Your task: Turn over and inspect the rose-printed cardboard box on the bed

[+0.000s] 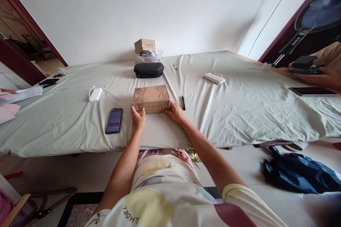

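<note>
A patterned cardboard box (151, 94) lies crosswise at the centre of the frame

Its long axis runs left to right, nearly level, with one long side facing the bottom of the frame. The left hand (138, 116) grips the near left corner, thumb against the front face; the right hand (176, 112) holds the near right corner, though how far its fingers reach beneath is hidden.

The carton is plain brown, printed with black, scribbled flower outlines towards both ends of its top and along the front.

Beneath it, a wrinkled grey-green cloth (250, 113) spreads across the table. A phone (114, 121) lies left of the box and a black pen (183, 103) just right of it; a black case (148, 70) sits beyond. A white wall (170, 10) fills the upper centre, a dark red door frame (34, 21) crosses the upper left, and a dark blue bag (301, 173) lies on the floor (239, 170) at lower right. At the right edge, another person's hands (323, 78) hold a dark object (306, 62).
</note>
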A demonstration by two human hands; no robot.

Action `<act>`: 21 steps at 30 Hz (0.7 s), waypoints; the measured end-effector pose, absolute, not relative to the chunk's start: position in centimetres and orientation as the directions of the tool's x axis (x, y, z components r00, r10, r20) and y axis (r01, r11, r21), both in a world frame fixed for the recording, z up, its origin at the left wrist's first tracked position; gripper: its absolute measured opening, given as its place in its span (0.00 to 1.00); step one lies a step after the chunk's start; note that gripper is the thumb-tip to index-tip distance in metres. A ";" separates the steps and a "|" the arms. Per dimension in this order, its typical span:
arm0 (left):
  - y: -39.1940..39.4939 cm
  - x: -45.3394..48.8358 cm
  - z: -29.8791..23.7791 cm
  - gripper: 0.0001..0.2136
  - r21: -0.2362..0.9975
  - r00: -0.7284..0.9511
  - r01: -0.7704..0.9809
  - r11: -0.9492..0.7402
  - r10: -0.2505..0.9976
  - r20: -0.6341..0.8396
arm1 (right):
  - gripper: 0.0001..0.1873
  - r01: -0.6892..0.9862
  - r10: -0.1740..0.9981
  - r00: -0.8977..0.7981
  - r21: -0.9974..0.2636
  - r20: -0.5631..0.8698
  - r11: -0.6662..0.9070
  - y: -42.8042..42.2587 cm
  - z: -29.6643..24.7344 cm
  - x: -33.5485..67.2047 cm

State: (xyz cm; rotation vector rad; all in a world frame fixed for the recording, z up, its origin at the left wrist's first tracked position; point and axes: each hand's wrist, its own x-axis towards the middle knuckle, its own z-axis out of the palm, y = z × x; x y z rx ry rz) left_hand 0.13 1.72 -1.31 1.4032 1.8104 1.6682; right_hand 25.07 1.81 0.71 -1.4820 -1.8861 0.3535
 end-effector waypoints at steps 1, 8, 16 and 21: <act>1.7 0.1 -1.3 0.34 0.885 -0.477 0.439 -0.156 0.794 0.377 | 0.35 0.737 0.930 -0.091 -0.603 0.357 0.304 1.7 0.8 25.1; 1.8 0.1 -1.5 0.33 0.873 -0.478 0.457 -0.171 0.780 0.404 | 0.35 0.712 0.932 -0.071 -0.636 0.356 0.298 1.7 1.0 25.1; 1.8 0.2 -1.2 0.33 0.882 -0.469 0.446 -0.150 0.800 0.373 | 0.33 0.742 0.921 -0.108 -0.586 0.374 0.325 1.8 1.1 25.3; 1.8 0.1 -1.2 0.33 0.885 -0.468 0.436 -0.163 0.799 0.378 | 0.23 0.661 0.909 -0.145 -0.646 0.390 0.382 1.7 1.6 26.3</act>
